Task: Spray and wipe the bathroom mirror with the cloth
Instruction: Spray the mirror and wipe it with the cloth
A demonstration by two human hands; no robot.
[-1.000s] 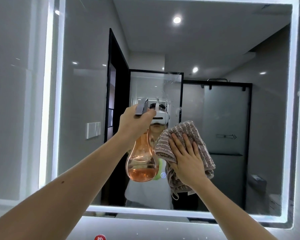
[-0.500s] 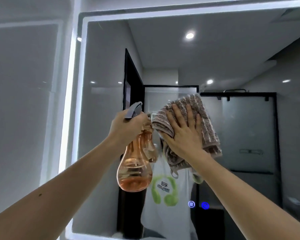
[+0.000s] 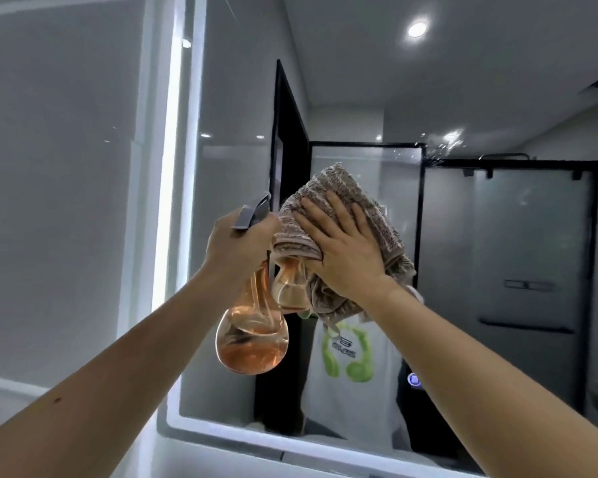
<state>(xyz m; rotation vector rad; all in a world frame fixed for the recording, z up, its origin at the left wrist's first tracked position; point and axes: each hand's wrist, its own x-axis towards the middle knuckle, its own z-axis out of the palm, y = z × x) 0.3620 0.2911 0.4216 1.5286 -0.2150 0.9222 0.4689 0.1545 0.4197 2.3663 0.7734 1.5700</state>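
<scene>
Pressing flat against the large rectangular wall mirror with a lit white border (image 3: 228, 98), the right hand (image 3: 346, 250) spreads its open palm and splayed fingers over the brown ribbed terry cloth (image 3: 335, 188), pinning it to the glass rather than clutching it. The cloth sits near the middle of the mirror, bunched, with folds hanging below the wrist. Just beside it on the left, the left hand (image 3: 237, 243) is closed in a firm grip around the neck of the clear orange-tinted pear-shaped plastic spray bottle (image 3: 252, 339); its grey trigger head (image 3: 252, 213) pokes above the knuckles and nearly touches the cloth's edge. The bottle hangs upright with amber liquid filling the lower bulb. A patch of fine spray droplets (image 3: 442, 146) clings to the glass up and to the right of the cloth, well apart from it. The mirror reflects a black-framed glass shower enclosure (image 3: 518, 253) and round ceiling lights (image 3: 417, 29).
</scene>
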